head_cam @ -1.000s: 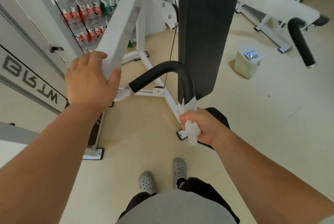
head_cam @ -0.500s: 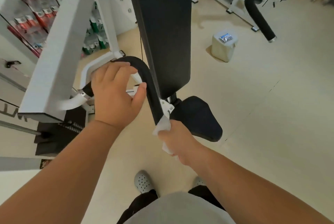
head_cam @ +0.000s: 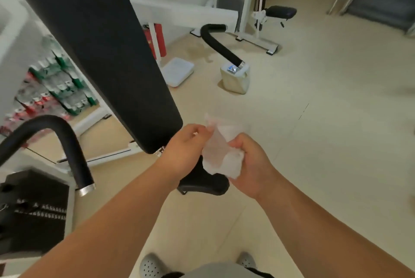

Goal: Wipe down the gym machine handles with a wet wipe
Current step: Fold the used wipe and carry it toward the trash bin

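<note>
Close in front of the body, above the seat point(head_cam: 203, 182), the two hands meet. Half a second ago the right hand point(head_cam: 251, 165) was rubbing the wet wipe point(head_cam: 221, 154) on the lower end of the near handle point(head_cam: 67, 143), and the left hand point(head_cam: 184, 145) lay on its bend. Now both are off it: each grip pinches one side of the wipe and holds it spread in the air. I judge this handle is done and the wipe is being refolded. Farther, past the back pad point(head_cam: 101, 42), the second handle point(head_cam: 220, 46) probably comes next.
</note>
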